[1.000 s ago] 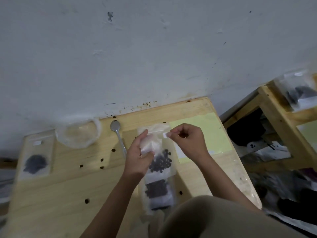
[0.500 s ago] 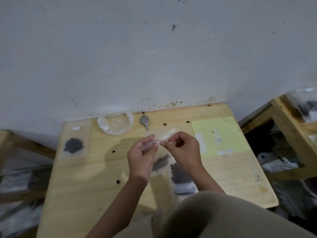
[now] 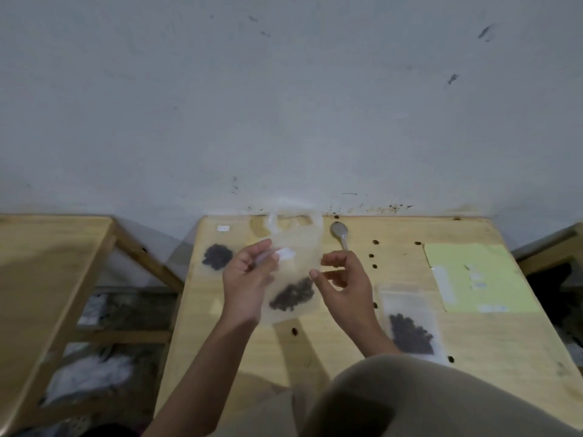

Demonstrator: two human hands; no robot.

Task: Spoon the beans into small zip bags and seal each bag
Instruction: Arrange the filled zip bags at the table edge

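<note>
While the left hand [image 3: 249, 279] pinches the top edge of a small clear plastic zip bag [image 3: 291, 280] between thumb and fingers, the bag hangs above the light wooden table [image 3: 347, 335], a clump of dark beans [image 3: 293, 294] gathered in its lower part. Just beside the bag's right edge, the right hand [image 3: 342, 280] is loosely curled with its fingers apart, and whether a fingertip touches the plastic cannot be told. Lying flat near the table's far left corner is a second clear bag of dark beans [image 3: 217, 256]; a third such bag [image 3: 410, 332] lies near the right forearm. At the table's far edge a metal spoon [image 3: 340, 233] lies beside a blurred clear plastic container [image 3: 295, 220]. On the right side lies a pale green sheet [image 3: 476, 275], and loose beans dot the wood.
</note>
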